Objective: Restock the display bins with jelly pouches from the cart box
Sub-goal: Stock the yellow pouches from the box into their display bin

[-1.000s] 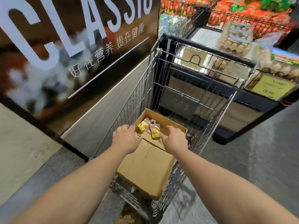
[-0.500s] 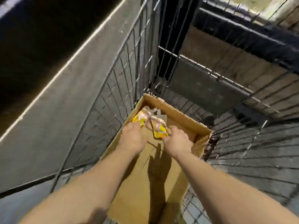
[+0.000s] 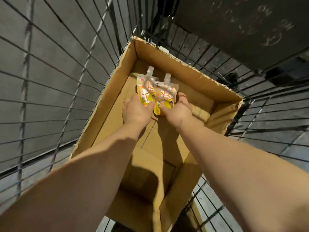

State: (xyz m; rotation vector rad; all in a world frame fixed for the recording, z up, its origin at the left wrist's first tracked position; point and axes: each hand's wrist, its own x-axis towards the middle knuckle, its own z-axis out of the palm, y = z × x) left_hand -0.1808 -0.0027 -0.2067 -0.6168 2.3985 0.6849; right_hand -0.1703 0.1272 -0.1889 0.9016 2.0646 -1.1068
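I'm gripping one jelly pouch (image 3: 145, 91) in my left hand (image 3: 136, 112) and another pouch (image 3: 164, 97) in my right hand (image 3: 176, 112), fingers curled round each bottom edge. Both pouches are touching side by side, spouts up, toward the far end of the cardboard box (image 3: 192, 76) inside the wire cart (image 3: 66, 81).

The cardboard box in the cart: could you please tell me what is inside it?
Inside the cardboard box, two jelly pouches, gripped by the left hand and right hand. The floor beneath hands and arms is hidden.
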